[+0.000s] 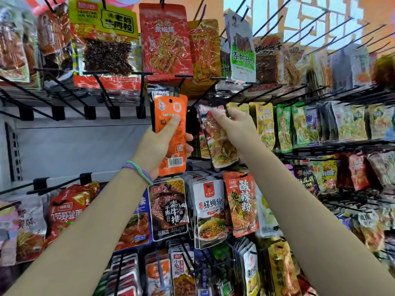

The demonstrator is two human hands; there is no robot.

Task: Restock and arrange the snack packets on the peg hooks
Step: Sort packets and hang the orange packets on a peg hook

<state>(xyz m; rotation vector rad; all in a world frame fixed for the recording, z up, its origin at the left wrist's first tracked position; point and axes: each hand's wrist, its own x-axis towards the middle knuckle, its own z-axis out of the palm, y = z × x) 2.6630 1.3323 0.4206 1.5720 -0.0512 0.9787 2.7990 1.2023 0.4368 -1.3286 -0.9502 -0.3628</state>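
1. Nearest to us, our two forearms rise from the bottom corners toward the middle of the rack, the left one wearing green and purple bands [139, 170] at the wrist.
2. Our left hand [159, 144] is clamped on an orange packet [171, 133], thumb flat across its front and fingers curled round its right edge. It stands upright, its punched hole at the top, just below the tip of a black peg hook [181, 79].
3. Our right hand [234, 129] pinches the top of a clear-topped noodle packet [220, 144] just right of the orange one. That packet tilts, and its top corner is blurred, so we cannot tell whether it hangs on a peg.
4. We judge the step in hand to be hanging: both packets are raised to the middle row, neither clearly seated.
5. Next, we expect to lift the orange packet until its hole meets the peg tip, then slide it back toward the far panel.
6. Lower pegs hold full rows, among them a white noodle packet [210, 210]; at far left the grey back panel [81, 146] shows behind bare pegs.
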